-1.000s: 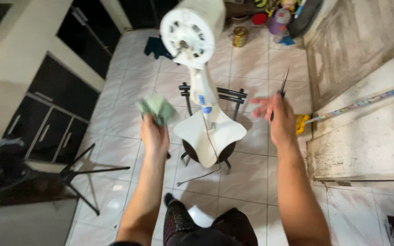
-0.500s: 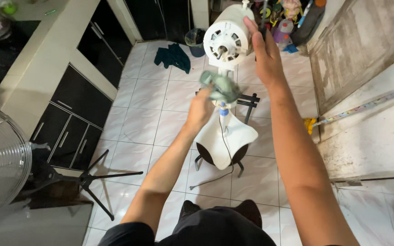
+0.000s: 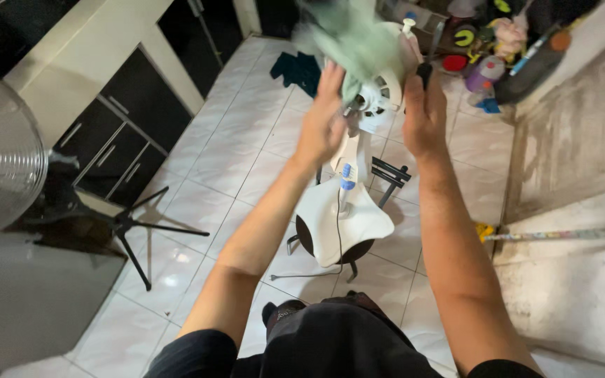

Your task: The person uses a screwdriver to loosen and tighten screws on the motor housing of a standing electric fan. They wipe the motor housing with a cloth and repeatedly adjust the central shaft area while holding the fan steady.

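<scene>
A white stand fan with no blades or guard stands on the tiled floor, its motor head (image 3: 379,98) up near my hands and its base (image 3: 344,217) below on a dark round support. My left hand (image 3: 323,122) grips a pale green cloth (image 3: 348,38), blurred, against the top of the motor head. My right hand (image 3: 425,115) is at the head's right side, closed on a thin tool with a dark handle (image 3: 425,70), seemingly a screwdriver, its shaft pointing up.
A round wire fan guard (image 3: 1,147) leans at the left above a black tripod stand (image 3: 131,224). Dark cabinets (image 3: 120,140) line the left. A dark cloth (image 3: 295,70) lies on the tiles. Toys and bottles (image 3: 484,56) clutter the top right beside a concrete wall (image 3: 582,140).
Both hands have risen from beside the fan's stem to its motor head. The green cloth went up onto the head, and the view has drawn closer.
</scene>
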